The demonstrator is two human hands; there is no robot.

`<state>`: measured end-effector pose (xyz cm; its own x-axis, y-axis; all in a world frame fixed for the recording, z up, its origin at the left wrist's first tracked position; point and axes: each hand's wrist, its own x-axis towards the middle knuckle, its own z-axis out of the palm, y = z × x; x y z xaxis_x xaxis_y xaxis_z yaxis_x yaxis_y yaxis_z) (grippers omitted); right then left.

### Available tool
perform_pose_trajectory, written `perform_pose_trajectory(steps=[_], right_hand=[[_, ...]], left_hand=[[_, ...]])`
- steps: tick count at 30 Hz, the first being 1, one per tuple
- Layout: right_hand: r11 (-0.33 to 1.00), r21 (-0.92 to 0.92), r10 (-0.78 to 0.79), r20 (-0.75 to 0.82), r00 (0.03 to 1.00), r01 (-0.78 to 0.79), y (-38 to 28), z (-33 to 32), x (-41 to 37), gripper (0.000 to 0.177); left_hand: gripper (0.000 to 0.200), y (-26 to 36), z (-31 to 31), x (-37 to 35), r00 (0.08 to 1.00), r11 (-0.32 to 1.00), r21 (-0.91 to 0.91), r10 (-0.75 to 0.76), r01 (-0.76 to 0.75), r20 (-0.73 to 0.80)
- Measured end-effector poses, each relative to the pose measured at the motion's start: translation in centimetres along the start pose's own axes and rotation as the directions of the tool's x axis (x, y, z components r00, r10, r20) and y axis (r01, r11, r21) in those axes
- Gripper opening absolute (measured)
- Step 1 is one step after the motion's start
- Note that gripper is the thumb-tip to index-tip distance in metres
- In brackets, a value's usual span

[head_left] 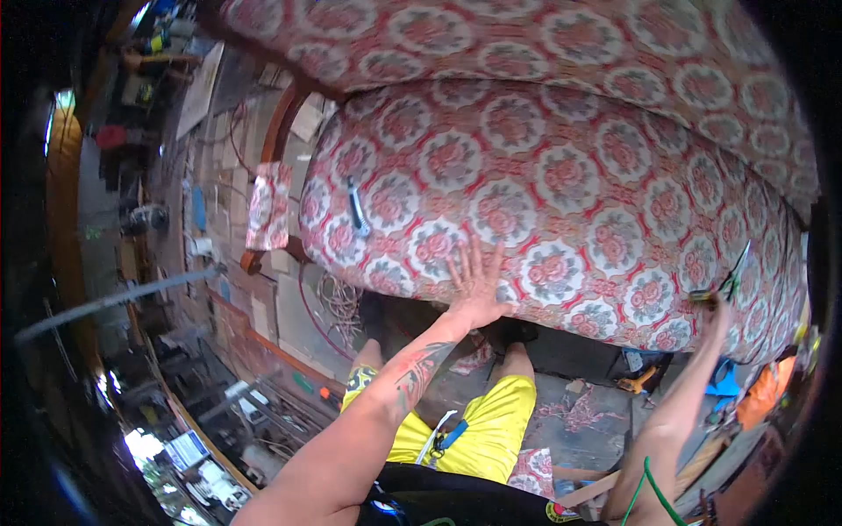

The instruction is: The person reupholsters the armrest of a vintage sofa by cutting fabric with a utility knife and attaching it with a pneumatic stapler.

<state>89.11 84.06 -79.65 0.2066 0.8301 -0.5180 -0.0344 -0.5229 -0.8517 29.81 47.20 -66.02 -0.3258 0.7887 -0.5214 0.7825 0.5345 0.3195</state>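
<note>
Pressing our left hand (pixel 478 285) flat with fingers spread, we lay it on the front edge of the floral upholstered seat (pixel 570 175), just above its dark underside. The seat's long axis runs from the upper left down to the lower right, where the dark lens rim cuts it off. At that right end of the front edge our right hand (pixel 715 314) is clenched around a slim tool (pixel 735 273) whose thin tip points up and to the right; it is too small and too close to the rim for us to tell what kind it is. A grey-handled tool (pixel 357 210) lies near the seat's left end, across its length. A matching cushion (pixel 544 44) sits above, and a fabric scrap (pixel 268 206) hangs beside the left end. Our yellow shorts (pixel 491 421) show below.
</note>
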Motion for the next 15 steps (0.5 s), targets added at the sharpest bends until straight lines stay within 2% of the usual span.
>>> perform_pose_trajectory(steps=[1,2,3,5,7,9,11,12,13,15], right_hand=[[0.990,0.144,-0.001,0.042,0.999,-0.005,0.6,5.0,-5.7,0.015],[0.986,0.169,0.005,0.041,0.999,-0.012,1.4,9.2,-10.4,0.014],[0.980,0.197,0.010,0.042,0.999,-0.018,2.0,13.8,-15.1,0.013],[0.956,0.274,0.091,0.060,0.994,-0.104,2.1,24.9,-26.6,0.019],[0.986,0.168,-0.060,0.211,0.976,0.025,2.0,35.0,-37.2,0.022],[0.981,0.193,-0.028,0.279,0.960,-0.028,5.8,43.0,-42.9,0.029],[0.965,-0.231,-0.070,0.226,0.972,0.123,7.9,49.9,-46.7,0.038],[0.875,-0.392,-0.214,0.215,0.953,0.285,8.9,52.4,-48.3,0.043],[0.734,-0.541,-0.349,0.218,0.911,0.410,9.9,54.7,-49.7,0.049],[0.354,-0.715,-0.600,0.321,0.733,0.603,10.8,57.9,-50.9,0.052]], left_hand=[[0.133,-1.2,-0.2,-0.8,0.992,0.994,-0.013,0.106,-0.108,-0.071],[0.118,-1.8,-1.8,-2.6,0.980,0.969,-0.169,0.164,-0.182,-0.116],[0.113,-2.8,-2.3,-5.0,0.988,0.972,-0.184,0.129,-0.144,-0.088],[0.105,-6.5,-3.7,-10.5,0.975,0.928,-0.328,0.118,-0.175,-0.186],[0.096,-12.3,-5.2,-16.6,0.968,0.854,-0.490,0.060,-0.176,-0.242],[0.090,-19.6,-6.3,-23.0,0.976,0.855,-0.517,-0.079,-0.039,-0.204],[0.083,-27.3,-7.4,-28.3,0.944,0.818,-0.555,-0.286,0.150,-0.166],[0.076,-31.9,-7.5,-31.0,0.917,0.809,-0.568,-0.329,0.151,-0.225],[0.070,-36.7,-7.6,-33.4,0.889,0.805,-0.575,-0.363,0.148,-0.279],[0.058,-44.8,-8.7,-38.1,0.832,0.794,-0.550,-0.474,0.260,-0.290]])
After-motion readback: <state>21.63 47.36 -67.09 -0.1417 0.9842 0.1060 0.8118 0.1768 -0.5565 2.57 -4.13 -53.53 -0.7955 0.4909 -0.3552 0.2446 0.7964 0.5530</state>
